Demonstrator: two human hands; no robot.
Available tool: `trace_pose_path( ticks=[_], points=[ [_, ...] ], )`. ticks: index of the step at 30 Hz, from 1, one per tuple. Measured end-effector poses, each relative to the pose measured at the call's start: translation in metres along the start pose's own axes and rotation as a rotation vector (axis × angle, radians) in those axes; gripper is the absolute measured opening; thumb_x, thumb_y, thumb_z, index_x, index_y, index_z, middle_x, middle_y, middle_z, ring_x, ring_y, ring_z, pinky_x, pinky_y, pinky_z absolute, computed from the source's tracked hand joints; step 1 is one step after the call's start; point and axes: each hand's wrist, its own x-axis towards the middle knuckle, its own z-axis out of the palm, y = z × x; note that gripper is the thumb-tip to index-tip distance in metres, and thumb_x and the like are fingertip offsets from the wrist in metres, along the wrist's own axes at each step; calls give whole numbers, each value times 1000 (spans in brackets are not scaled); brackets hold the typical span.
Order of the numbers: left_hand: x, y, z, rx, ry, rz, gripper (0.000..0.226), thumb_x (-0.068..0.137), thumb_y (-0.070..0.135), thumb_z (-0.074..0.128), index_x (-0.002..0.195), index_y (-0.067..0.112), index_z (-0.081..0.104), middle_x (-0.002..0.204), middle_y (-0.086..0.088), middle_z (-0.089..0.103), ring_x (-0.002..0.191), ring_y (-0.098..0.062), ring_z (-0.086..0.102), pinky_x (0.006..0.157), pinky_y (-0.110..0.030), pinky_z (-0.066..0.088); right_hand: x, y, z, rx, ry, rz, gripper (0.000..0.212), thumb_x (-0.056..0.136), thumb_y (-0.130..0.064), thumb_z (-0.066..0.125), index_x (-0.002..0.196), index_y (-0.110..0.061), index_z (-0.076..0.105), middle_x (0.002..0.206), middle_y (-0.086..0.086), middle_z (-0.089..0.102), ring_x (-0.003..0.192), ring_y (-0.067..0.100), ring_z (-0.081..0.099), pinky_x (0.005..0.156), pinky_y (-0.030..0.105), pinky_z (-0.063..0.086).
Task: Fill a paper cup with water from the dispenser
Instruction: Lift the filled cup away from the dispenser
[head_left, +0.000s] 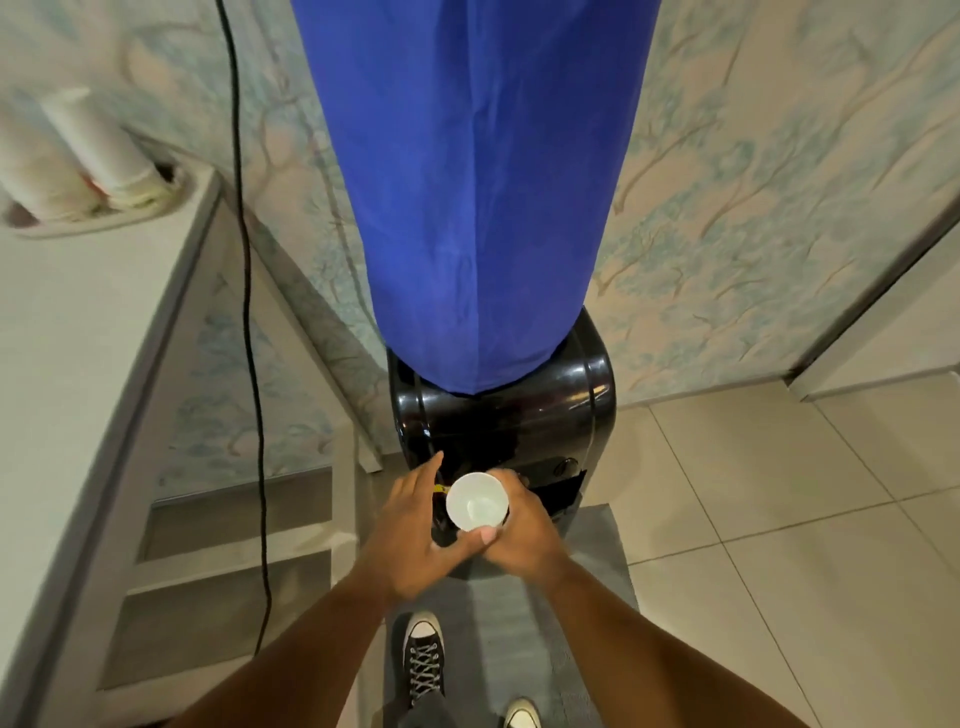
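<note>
Here I see my right hand (519, 525) wrapped around the upright cup (477, 501), held in front of the black dispenser (519, 415), while my left hand (415, 530), fingers spread, touches the cup with its thumb.

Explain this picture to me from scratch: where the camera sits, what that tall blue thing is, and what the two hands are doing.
There is one picture, taken by a wide-angle camera worn on a person's head, looking forward and down, so the walls bend. The tall blue thing is a cloth cover over what looks like the bottle on a black water dispenser that stands against a patterned wall. The right hand holds a white paper cup upright at the dispenser's front. Whether it holds water is hard to tell. The left hand is open, its fingers reaching toward the taps and its thumb by the cup's rim. On the tiled floor lie a grey mat and the person's sneakers. A black cable hangs down on the left.
</note>
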Motion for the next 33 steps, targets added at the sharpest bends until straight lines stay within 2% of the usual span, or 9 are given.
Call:
trace_pose_path(
  ticks=[5, 8, 10, 12, 19, 25, 28, 30, 33],
  points=[
    [-10, 1, -14, -130, 47, -69, 115, 68, 86, 60, 157, 29, 15, 158, 11, 30, 142, -7, 27, 114, -33, 27, 10, -38, 1, 16, -49, -65, 76, 62, -38, 87, 126, -29, 48, 116, -7, 62, 106, 12, 59, 88, 33, 56],
    [-7, 7, -26, -269, 80, 16, 81, 78, 70, 67, 145, 38, 36, 141, 20, 51, 130, -2, 46, 108, -33, 42, 17, -57, 3, 34, -74, -87, 75, 60, -39, 84, 125, -32, 48, 116, -8, 62, 108, 12, 59, 89, 38, 57],
    [-7, 11, -34, -335, 115, 38, 61, 83, 61, 69, 136, 48, 43, 129, 24, 58, 121, 0, 55, 96, -19, 47, 23, -69, 4, 29, -93, -116, 76, 61, -41, 83, 127, -33, 46, 118, -8, 62, 110, 12, 59, 90, 40, 57],
    [-10, 15, -42, -400, 150, 18, 53, 84, 61, 70, 130, 56, 44, 125, 27, 59, 116, 5, 56, 87, -8, 45, 26, -80, 5, 32, -107, -140, 77, 61, -42, 83, 128, -34, 46, 119, -8, 62, 112, 13, 58, 91, 40, 56],
    [-14, 11, -71, -532, 244, -107, 61, 74, 71, 70, 127, 59, 44, 123, 31, 59, 115, 7, 56, 91, -21, 51, 32, -126, 9, 59, -119, -234, 81, 57, -47, 82, 128, -42, 45, 125, -9, 61, 117, 13, 57, 96, 39, 55],
    [-22, 17, -108, -619, 355, -126, 88, 66, 73, 74, 140, 35, 43, 128, 18, 60, 118, -3, 58, 99, -33, 52, 39, -168, 20, 14, -107, -345, 80, 60, -48, 82, 131, -37, 47, 128, -6, 59, 119, 14, 56, 97, 41, 54],
    [-30, 19, -135, -594, 409, -105, 79, 70, 72, 72, 136, 38, 45, 124, 21, 61, 115, 1, 58, 93, -22, 51, 43, -198, 28, -15, -111, -418, 76, 62, -45, 83, 128, -37, 47, 126, -9, 58, 117, 12, 56, 94, 36, 55],
    [-34, 22, -156, -550, 454, -81, 75, 71, 72, 69, 134, 39, 45, 121, 23, 61, 111, 6, 57, 88, -16, 50, 44, -219, 32, 17, -115, -455, 71, 60, -46, 83, 122, -37, 50, 119, -15, 57, 111, 8, 57, 88, 28, 54],
    [-37, 21, -187, -530, 524, -57, 69, 79, 55, 71, 137, 26, 47, 124, 11, 63, 114, -2, 60, 91, -24, 53, 43, -256, 39, 90, -141, -502, 66, 54, -55, 74, 114, -39, 52, 110, -21, 54, 103, 0, 57, 80, 18, 50]
  ],
)
